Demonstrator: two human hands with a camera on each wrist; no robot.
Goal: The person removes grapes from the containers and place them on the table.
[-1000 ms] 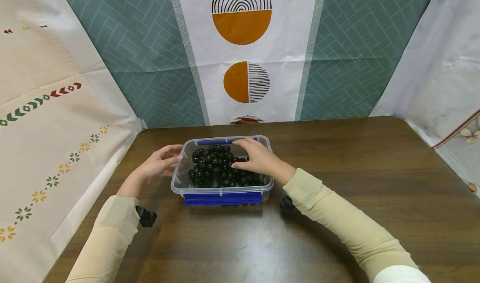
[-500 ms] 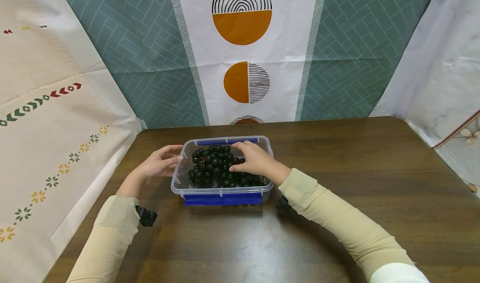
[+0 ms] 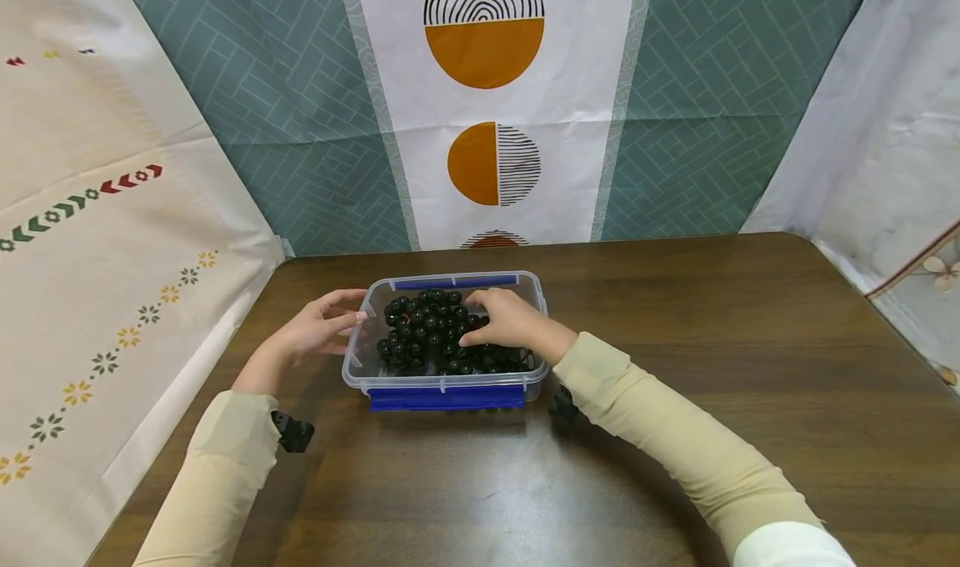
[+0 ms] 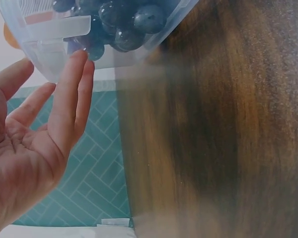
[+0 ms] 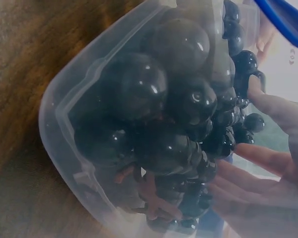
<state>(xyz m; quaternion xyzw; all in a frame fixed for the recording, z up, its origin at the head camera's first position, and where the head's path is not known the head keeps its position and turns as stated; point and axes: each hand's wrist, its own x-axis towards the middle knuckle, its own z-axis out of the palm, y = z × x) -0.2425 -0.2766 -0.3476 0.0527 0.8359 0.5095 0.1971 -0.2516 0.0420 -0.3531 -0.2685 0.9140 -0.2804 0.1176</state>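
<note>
Left hand (image 3: 315,325) relaxed, its fingers loosely extended at the left end of a clear plastic box (image 3: 420,382); firm contact cannot be confirmed. Right hand (image 3: 513,321) reaches into the box's right half, thumb and fingers spread apart over dark grapes (image 3: 431,325), not visibly closed on any. Getting hold of the fruit appears to be the step in hand; the next move would call for the right fingers to draw gently together around some grapes, the left ready to brace the box.

Counted: one box, lidless, with two blue clips (image 3: 446,398), near and far. The grapes overlap too much to number, and whether they make one bunch or several is unclear; a reddish stem (image 5: 156,203) shows at one end. Two black wrist cameras (image 3: 292,434) are worn at the cuffs, above one brown tabletop (image 3: 675,342). Behind, three round motifs (image 3: 483,54) mark a white panel, the lowest cut off.
</note>
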